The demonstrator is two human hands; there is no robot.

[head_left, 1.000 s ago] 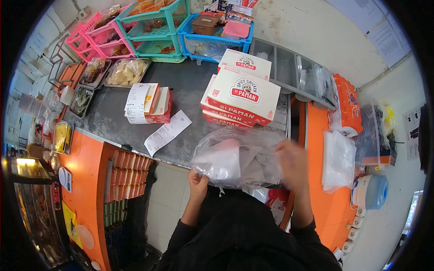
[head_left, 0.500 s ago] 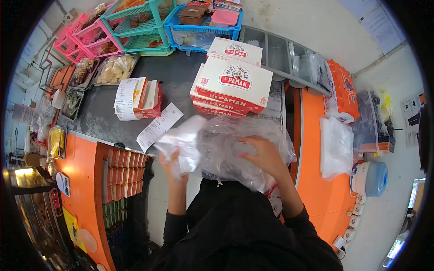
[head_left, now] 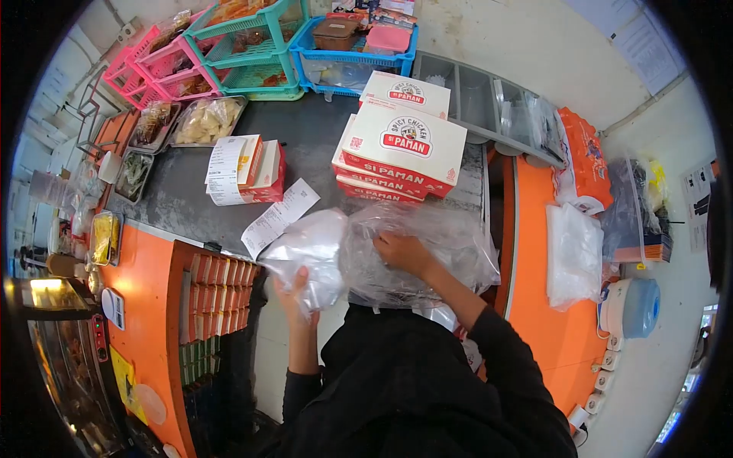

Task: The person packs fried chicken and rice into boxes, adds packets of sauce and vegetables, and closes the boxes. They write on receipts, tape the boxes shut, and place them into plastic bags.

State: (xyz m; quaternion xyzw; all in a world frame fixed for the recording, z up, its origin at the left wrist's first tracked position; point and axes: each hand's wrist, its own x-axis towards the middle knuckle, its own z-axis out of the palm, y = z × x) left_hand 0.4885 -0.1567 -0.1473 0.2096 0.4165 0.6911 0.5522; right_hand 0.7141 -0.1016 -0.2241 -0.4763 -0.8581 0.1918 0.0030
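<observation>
A clear plastic bag [head_left: 458, 244] lies crumpled over the near edge of the dark counter, in front of stacked white and red boxes [head_left: 405, 145]. My left hand [head_left: 294, 294] is closed round a shiny, smooth plastic piece [head_left: 309, 248] at the bag's left side. With its fingers pressed together, my right hand [head_left: 401, 250] grips the middle of the clear bag. Just above the shiny plastic a long receipt [head_left: 281, 217] lies on the counter. Further left are smaller boxes [head_left: 267, 175] with another receipt [head_left: 224, 172] on them.
Pink baskets [head_left: 164, 65], green baskets [head_left: 256, 57] and a blue basket [head_left: 355, 57] stand along the back. A grey divided tray [head_left: 477, 99] is at the back right. White plastic bags [head_left: 573, 256] lie on the orange surface [head_left: 538, 320]. Food trays [head_left: 206, 122] sit at the back left.
My right hand has moved left across the clear bag, and its fingers have closed on the plastic. The shiny plastic in my left hand has spread wider. The view has shifted slightly.
</observation>
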